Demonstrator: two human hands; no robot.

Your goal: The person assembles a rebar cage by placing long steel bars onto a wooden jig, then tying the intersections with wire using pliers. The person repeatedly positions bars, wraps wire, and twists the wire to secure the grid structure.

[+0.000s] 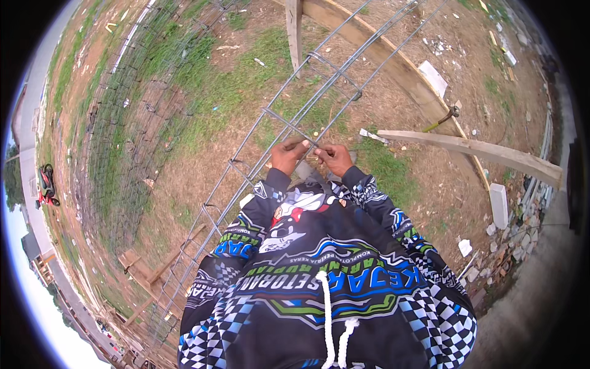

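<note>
The long grey steel-rod cage (336,75) lies left of the long pale wooden plank (473,147); your left hand (285,157) and right hand (335,160) bunch fingers at its crossing, exact grip indiscernible; brace it, working close.

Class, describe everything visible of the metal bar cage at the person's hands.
The long, narrow cage consists of grey, metal-looking rods linked by crosswise loops. It slants from lower left to the upper edge, where it is cut off. The left hand and right hand meet at one loop; their exact grip is unclear.
</note>
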